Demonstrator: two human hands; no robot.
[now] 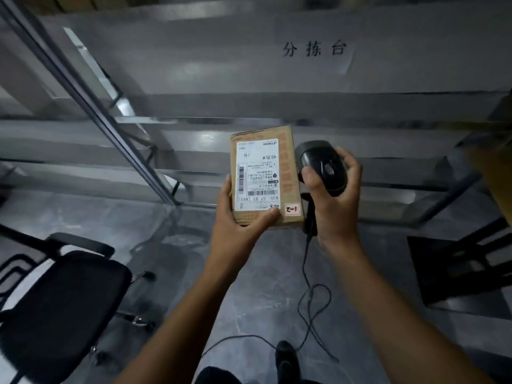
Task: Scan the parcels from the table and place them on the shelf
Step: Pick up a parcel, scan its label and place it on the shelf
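Now left grip (235, 217) clasps brown white-labelled parcel (263, 173); right grip (335, 200) clasps black scanner (324, 164).

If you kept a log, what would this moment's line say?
stage: scanning | left hand: holds cardboard parcel, label up | right hand: grips black scanner beside parcel | shelving: not yet

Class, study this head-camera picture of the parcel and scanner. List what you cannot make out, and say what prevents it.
All in the head view:
label small print on the parcel: too small, blurred.
parcel underside: turned away, partly under the left hand.
scanner window and trigger: facing away, covered by the right hand.
brown object at right: blurred, cut off by the frame edge.
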